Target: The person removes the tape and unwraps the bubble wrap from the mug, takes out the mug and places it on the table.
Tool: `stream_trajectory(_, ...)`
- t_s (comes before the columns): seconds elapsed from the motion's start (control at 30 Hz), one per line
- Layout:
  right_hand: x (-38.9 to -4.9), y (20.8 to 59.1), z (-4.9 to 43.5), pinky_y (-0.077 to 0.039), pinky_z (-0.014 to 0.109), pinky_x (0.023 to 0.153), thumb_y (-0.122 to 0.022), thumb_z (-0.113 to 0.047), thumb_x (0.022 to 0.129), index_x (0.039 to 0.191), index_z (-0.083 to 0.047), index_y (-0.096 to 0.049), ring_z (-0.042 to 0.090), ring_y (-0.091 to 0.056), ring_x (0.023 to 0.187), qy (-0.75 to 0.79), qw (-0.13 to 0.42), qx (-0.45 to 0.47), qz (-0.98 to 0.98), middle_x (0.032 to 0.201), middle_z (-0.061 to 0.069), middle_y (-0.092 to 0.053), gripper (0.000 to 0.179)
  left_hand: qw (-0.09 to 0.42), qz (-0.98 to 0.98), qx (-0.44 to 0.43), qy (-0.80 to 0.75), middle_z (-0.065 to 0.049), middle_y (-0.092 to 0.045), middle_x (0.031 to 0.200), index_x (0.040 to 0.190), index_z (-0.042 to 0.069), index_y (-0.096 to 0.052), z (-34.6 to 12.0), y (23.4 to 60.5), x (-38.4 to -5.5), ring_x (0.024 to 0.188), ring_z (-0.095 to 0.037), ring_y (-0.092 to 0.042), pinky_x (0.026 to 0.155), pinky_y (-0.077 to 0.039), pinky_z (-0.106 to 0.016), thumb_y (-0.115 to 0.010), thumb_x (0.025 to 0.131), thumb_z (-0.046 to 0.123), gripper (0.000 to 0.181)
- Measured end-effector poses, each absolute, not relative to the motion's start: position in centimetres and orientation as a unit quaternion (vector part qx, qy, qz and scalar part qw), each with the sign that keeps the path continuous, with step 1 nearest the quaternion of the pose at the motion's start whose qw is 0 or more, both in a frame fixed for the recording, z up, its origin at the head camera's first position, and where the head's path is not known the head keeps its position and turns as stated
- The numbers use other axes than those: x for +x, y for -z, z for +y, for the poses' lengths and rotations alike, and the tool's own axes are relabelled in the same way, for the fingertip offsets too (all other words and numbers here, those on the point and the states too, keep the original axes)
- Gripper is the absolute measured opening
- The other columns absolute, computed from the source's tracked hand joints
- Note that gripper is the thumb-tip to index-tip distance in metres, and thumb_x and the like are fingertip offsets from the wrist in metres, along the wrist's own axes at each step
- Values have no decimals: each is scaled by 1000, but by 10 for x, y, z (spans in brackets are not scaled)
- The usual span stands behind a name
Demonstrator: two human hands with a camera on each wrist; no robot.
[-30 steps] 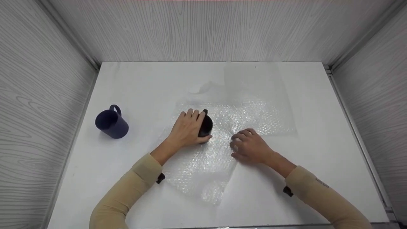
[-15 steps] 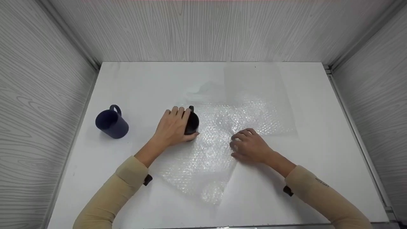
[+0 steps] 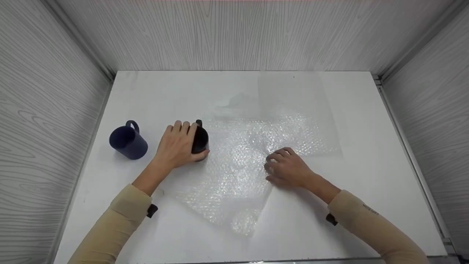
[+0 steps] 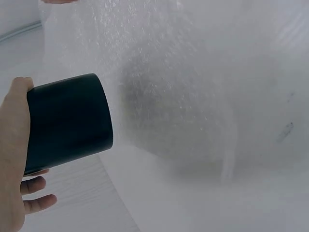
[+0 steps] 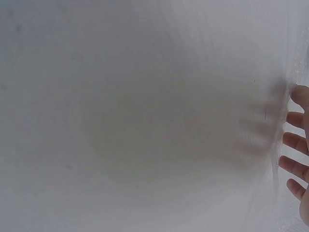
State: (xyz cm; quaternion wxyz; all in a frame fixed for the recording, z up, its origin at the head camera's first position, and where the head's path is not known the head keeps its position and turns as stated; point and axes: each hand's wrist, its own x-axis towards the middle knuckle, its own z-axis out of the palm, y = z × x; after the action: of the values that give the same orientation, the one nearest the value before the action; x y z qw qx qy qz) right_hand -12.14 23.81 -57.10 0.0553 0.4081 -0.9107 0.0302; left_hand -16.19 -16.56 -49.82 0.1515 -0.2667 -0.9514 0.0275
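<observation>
My left hand (image 3: 176, 146) grips a black mug (image 3: 201, 138) by its side, thumb near the front and fingers over the far side. Its handle points away from me. In the left wrist view the plain dark wall of the mug (image 4: 70, 123) shows, tilted, over the sheet. A clear sheet of bubble wrap (image 3: 234, 183) lies spread across the white table. At its right edge rests my right hand (image 3: 287, 167), fingers loosely bent and touching the wrap. The right wrist view shows those fingers (image 5: 293, 141) spread along the sheet's edge.
A dark blue mug (image 3: 133, 146) stands at the left of the table (image 3: 95, 220), handle toward the back. More bubble wrap (image 3: 300, 135) stretches to the back right. Grey wood-patterned panels (image 3: 234, 36) enclose the table at the back and sides.
My left hand has carried the black mug leftward over the bubble wrap, closer to the blue mug. The right hand has stayed at the sheet's edge.
</observation>
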Motion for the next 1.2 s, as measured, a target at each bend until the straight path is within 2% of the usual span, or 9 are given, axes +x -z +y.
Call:
stream_trajectory(0.2, -121, 571, 238, -52, 49, 105, -77, -49, 91, 109, -23, -78, 26, -68, 118, -30, 62, 410, -910, 122, 0, -75, 31, 143, -958, -247, -39, -23, -67, 116, 141, -3, -57, -193, 496, -163, 101, -40, -61, 80, -55, -49, -66, 86, 75, 96)
stream_trajectory(0.6, -121, 571, 238, -52, 49, 104, -78, -50, 90, 107, -24, -77, 26, -69, 117, -27, 66, 409, -910, 120, -1, -75, 31, 143, -967, -211, -10, -31, -65, 119, 135, -8, -56, -240, 499, -173, 108, -46, -61, 83, -53, -56, -71, 83, 73, 97)
stream_trajectory(0.9, -122, 571, 239, -52, 49, 104, -78, -50, 90, 108, -23, -77, 26, -68, 117, -30, 68, 412, -908, 121, 0, -75, 32, 131, -969, -209, 4, -31, -63, 123, 136, -9, -55, -258, 512, -178, 111, -47, -59, 90, -52, -58, -69, 84, 72, 97)
stream_trajectory(1.2, -122, 573, 239, -52, 48, 106, -76, -50, 92, 110, -24, -77, 26, -68, 119, -25, 58, 406, -912, 123, 0, -75, 32, 144, -966, -213, 3, -31, -63, 121, 135, -9, -55, -272, 526, -183, 107, -47, -59, 89, -51, -58, -71, 83, 71, 96)
